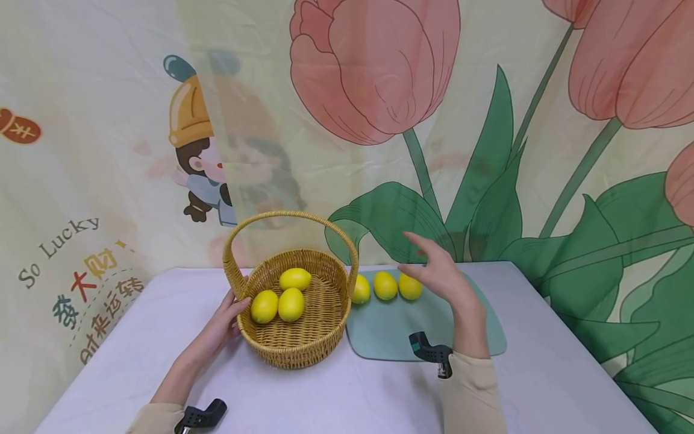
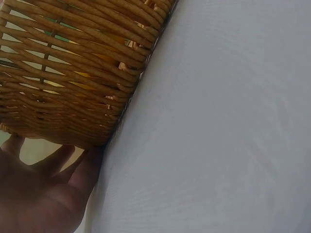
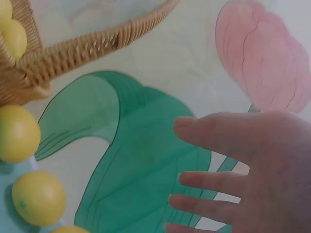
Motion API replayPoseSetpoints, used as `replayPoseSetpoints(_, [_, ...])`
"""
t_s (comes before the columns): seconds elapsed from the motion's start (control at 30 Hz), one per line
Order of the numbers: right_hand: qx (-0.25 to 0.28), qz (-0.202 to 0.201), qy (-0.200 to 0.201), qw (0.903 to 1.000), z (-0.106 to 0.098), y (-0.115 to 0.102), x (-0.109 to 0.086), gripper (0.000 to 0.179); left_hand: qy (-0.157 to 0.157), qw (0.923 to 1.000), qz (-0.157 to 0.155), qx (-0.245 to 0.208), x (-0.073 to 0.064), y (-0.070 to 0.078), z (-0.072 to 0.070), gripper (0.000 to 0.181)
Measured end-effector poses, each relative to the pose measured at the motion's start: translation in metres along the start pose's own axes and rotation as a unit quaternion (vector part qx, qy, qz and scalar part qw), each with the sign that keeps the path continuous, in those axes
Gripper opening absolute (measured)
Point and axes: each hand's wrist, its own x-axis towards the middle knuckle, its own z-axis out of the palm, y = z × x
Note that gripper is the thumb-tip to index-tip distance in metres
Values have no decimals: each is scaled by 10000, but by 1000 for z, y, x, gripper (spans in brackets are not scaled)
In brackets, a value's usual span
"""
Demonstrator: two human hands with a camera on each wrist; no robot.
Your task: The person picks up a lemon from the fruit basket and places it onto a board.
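A woven wicker basket (image 1: 295,355) with an arched handle stands on the table, and three yellow lemons (image 1: 291,304) lie inside it. My left hand (image 1: 223,322) holds the basket's left side, its thumb at the rim near the handle's base. Part of those fingers is hidden by the weave in the left wrist view. To the right, my right hand (image 1: 438,271) is raised above a green mat, fingers extended and spread, holding nothing. Nearest to it is a row of three lemons (image 1: 385,286) at the mat's back left; the leftmost is partly behind the basket.
The pale green mat (image 1: 390,343) lies flat, just right of the basket. A white cloth (image 1: 303,398) covers the table. Behind it hangs a backdrop (image 1: 374,72) printed with large tulips and a cartoon figure. Black wrist devices (image 1: 431,349) sit at both sleeves.
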Motion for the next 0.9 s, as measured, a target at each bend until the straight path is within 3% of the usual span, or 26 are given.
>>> replayPoseSetpoints(0.9, [69, -778, -824, 9935, 7, -66, -28, 69, 16, 10000, 42, 21, 1, -2, -1, 73])
